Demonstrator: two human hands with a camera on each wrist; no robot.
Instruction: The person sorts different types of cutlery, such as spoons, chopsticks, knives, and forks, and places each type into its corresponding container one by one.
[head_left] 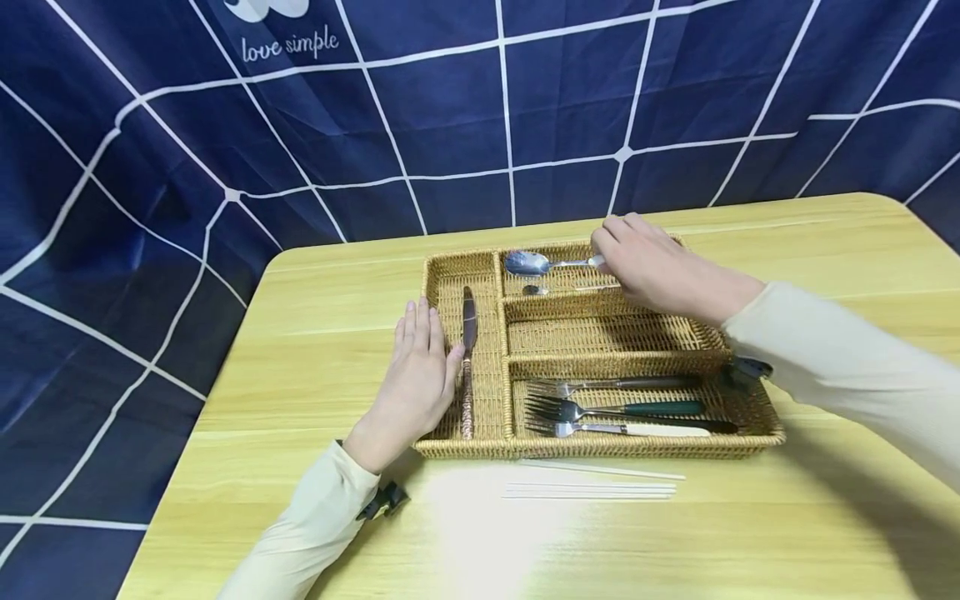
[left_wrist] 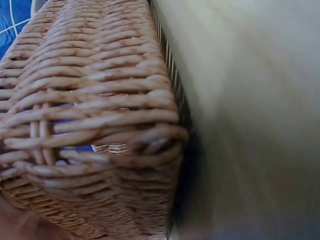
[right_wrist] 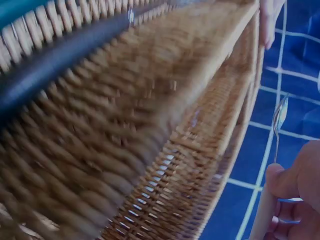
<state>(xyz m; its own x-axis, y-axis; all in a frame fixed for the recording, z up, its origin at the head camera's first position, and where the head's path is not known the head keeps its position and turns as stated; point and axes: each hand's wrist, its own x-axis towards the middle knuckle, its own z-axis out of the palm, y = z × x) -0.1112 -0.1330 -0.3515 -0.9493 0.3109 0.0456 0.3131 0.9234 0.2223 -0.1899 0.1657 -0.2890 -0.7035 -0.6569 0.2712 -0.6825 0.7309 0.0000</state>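
Wicker four-compartment cutlery tray point(head_left: 600, 446): 3 forks point(head_left: 570, 410), 1 knife point(head_left: 468, 350), 2 spoons; right hand point(head_left: 652, 267) pinches large steel spoon point(head_left: 528, 263), left hand point(head_left: 416, 379) flat against tray's left edge.

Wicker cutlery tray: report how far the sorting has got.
Done: three forks lie in the near compartment of the wicker tray, a knife in the left one, a small spoon at the back. In hand: the right hand holds a large spoon over that back compartment; the left hand rests against the tray's left wall. Left: white chopsticks on the table; the middle compartment holds nothing.
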